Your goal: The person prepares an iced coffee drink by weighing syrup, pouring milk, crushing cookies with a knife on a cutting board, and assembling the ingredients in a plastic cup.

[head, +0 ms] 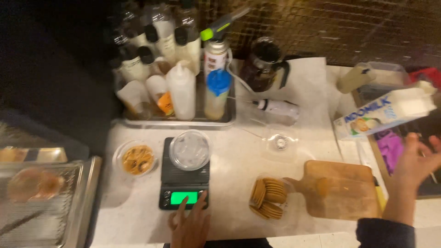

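My left hand [190,225] reaches up from the bottom edge, and its two extended fingers touch the front of a black digital scale [183,183] beside the green display. A clear cup of ice [189,149] stands on the scale's platform. At the right, my right hand [415,165] is raised with its fingers spread and holds nothing. It hovers just below a white and blue carton [386,112] that lies tilted, and I see no contact between them. A dark sleeve covers that wrist.
A small cup of brown pieces [137,160] sits left of the scale, with round biscuits [268,197] and a wooden board [342,188] to its right. Behind are a metal tray [179,121] of sauce bottles, a torch canister [216,50], a dark glass jug [264,64] and a clear lid [280,143]. A wire-rack tray [46,202] is far left.
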